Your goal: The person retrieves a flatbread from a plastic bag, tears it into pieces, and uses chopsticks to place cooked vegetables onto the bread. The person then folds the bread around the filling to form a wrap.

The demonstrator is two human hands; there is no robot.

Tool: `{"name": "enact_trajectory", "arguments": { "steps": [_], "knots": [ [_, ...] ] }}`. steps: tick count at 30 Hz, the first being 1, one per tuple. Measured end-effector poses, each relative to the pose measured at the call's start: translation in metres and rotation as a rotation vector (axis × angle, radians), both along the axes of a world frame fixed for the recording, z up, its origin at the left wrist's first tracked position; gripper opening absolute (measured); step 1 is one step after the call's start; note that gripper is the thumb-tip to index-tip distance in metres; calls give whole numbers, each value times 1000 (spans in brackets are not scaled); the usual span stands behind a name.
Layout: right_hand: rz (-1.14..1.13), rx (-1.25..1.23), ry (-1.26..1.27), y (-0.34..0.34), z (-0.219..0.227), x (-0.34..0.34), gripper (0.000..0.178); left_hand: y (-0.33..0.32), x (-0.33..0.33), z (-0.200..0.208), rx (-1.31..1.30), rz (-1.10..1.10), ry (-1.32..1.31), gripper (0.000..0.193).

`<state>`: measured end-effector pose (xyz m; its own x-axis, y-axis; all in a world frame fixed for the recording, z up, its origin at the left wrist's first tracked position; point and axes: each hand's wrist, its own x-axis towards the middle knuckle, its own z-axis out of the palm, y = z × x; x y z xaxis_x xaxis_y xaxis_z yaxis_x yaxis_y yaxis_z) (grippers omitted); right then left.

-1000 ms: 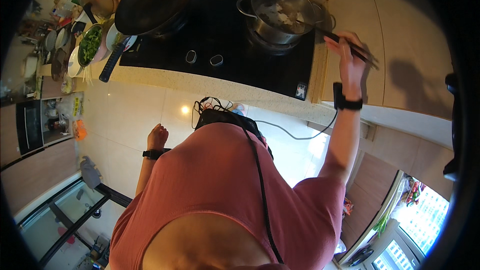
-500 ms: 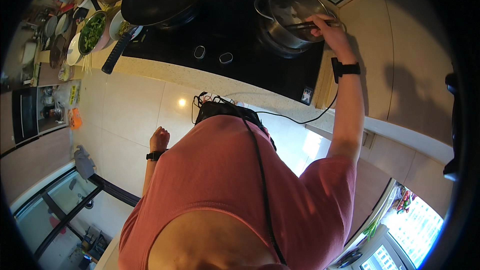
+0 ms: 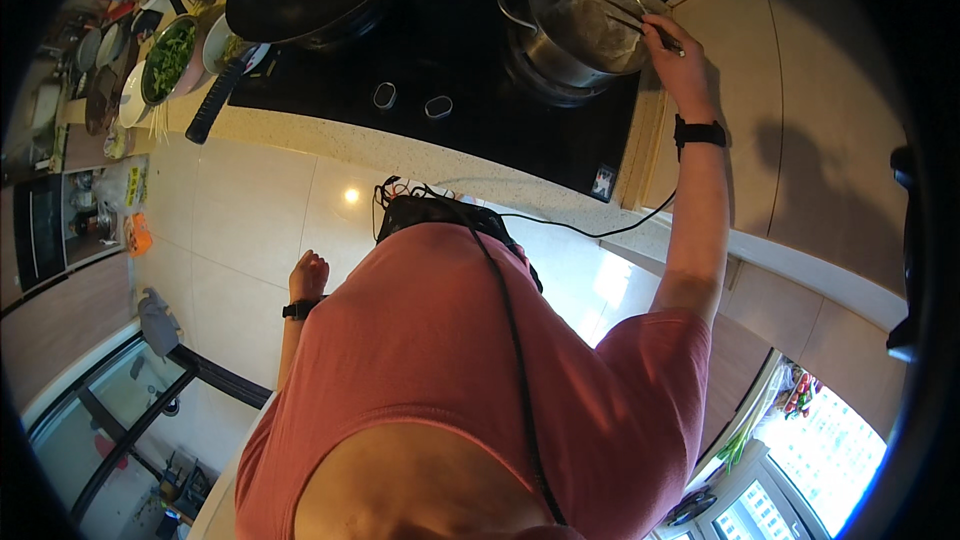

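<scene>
My right hand [image 3: 678, 70] is closed around a pair of dark chopsticks [image 3: 640, 24] at the right rim of a steel pot [image 3: 562, 62]. Their tips point into the pot, which holds cloudy liquid with pale strands or foam [image 3: 595, 15]. A loop handle [image 3: 517, 6] sticks out on the pot's left side. My left hand [image 3: 308, 276] hangs low beside my body, fingers curled in, with nothing seen in it. Both wrists wear black bands.
A dark wok [image 3: 310, 0] sits on the black cooktop [image 3: 440, 50], its handle [image 3: 215, 100] jutting past the front edge. Left of it are a bowl of green leaves [image 3: 170, 58] and other bowls. A cable [image 3: 610, 232] runs from my right wrist. Wall cabinets [image 3: 830, 90] rise on the right.
My right hand has drawn back slightly toward the pot's right rim, and the chopsticks have swung to a new slant. The pot's contents look more stirred up. The whole view has shifted a little.
</scene>
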<state>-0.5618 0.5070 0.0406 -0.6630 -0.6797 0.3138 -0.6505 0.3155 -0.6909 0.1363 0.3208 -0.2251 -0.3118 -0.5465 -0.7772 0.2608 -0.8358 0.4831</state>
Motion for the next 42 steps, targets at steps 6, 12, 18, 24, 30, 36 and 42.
{"name": "enact_trajectory", "arguments": {
  "steps": [6,12,18,24,30,36,42],
  "knots": [
    [-54,71,-212,-12,-15,-12,24,-1,13,-7,20,-34,-7,13],
    [-4,88,-421,-12,-9,4,29,-1,13,-11,66,9,-23,11],
    [59,78,-578,-3,20,26,26,0,1,-14,58,-11,-36,9],
    [20,-28,-512,2,36,32,25,-1,-8,-3,30,-53,10,11],
    [73,62,-420,-6,5,30,28,0,-9,1,59,-32,-27,13],
    [-69,-72,-375,6,2,13,28,-1,4,-12,85,-37,-90,13],
    [-150,-129,-307,3,-10,0,29,1,10,-13,56,-41,-131,16]
  ]
}}
